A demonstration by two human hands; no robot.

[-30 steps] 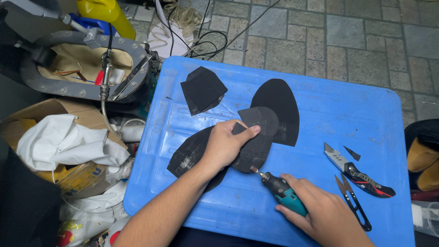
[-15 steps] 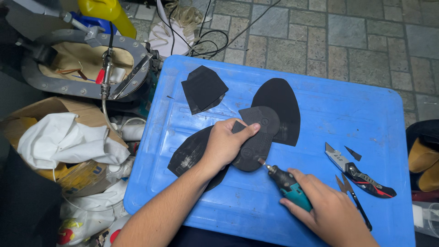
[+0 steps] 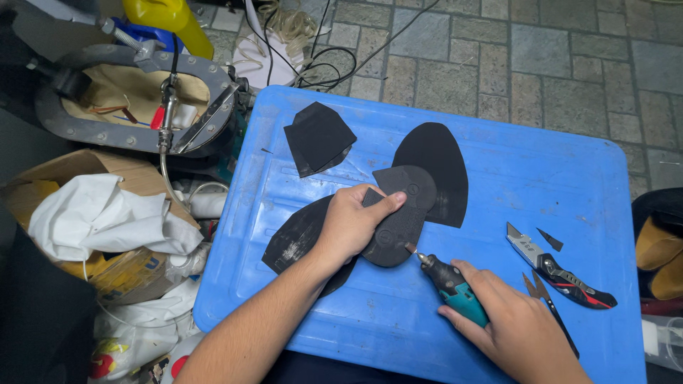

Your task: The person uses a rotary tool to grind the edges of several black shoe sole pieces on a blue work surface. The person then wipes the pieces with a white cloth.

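My left hand (image 3: 352,226) presses a black rubber sole piece (image 3: 402,213) down on the blue plastic lid (image 3: 498,178), thumb across its top. My right hand (image 3: 516,327) grips a teal and black rotary tool (image 3: 448,281) like a pen; its small grinding tip touches the lower right edge of that sole piece. A larger black sole sheet (image 3: 299,235) lies under my left hand, and another oval black sole (image 3: 437,167) lies just behind the held piece.
Black folded rubber pieces (image 3: 318,137) lie at the lid's back left. A utility knife (image 3: 558,267), a small black offcut (image 3: 549,240) and scissors (image 3: 551,306) lie right of my right hand. A cardboard box with white cloth (image 3: 92,213) and a grey metal frame (image 3: 135,92) stand left.
My right hand has shifted the rotary tool slightly right and down along the sole piece's edge. My left hand stays pressed on the sole.
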